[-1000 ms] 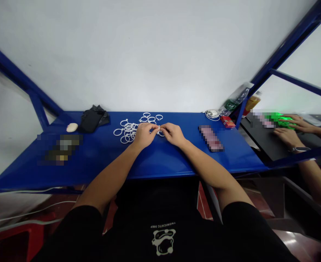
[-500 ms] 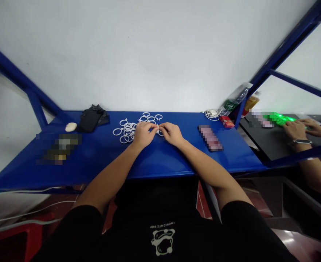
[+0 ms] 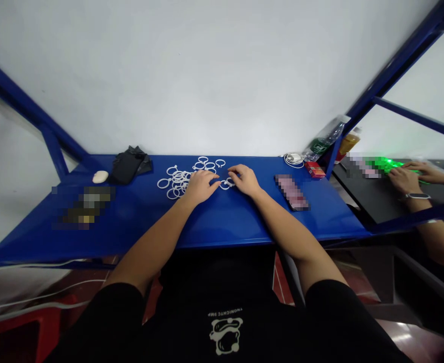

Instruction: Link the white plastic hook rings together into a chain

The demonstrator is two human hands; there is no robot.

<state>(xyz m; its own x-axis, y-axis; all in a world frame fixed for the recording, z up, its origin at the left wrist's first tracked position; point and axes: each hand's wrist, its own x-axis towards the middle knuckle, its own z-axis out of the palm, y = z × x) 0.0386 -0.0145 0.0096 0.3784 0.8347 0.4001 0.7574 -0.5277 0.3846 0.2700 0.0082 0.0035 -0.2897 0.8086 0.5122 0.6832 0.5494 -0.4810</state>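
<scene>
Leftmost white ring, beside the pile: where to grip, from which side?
Leftmost ring: I'd pinch the outer left arc, coming from above-left. It lies flat on the blue table; that side is bare, the pile crowds its right.

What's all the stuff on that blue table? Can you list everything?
white rings: many, white, piled mid-table by both hands
table: one, blue, against the wall
pouch: one, black, back left
oval lump: one, cream, left of the pouch
coiled cable: one, white, back right
small box: one, red, beside the cable
bottles: two, one green-labelled, one orange, right corner
co-worker's hands: two, far right, at a green light
left hand: one, at the rings' edge
right hand: one, beside a loose ring
</scene>
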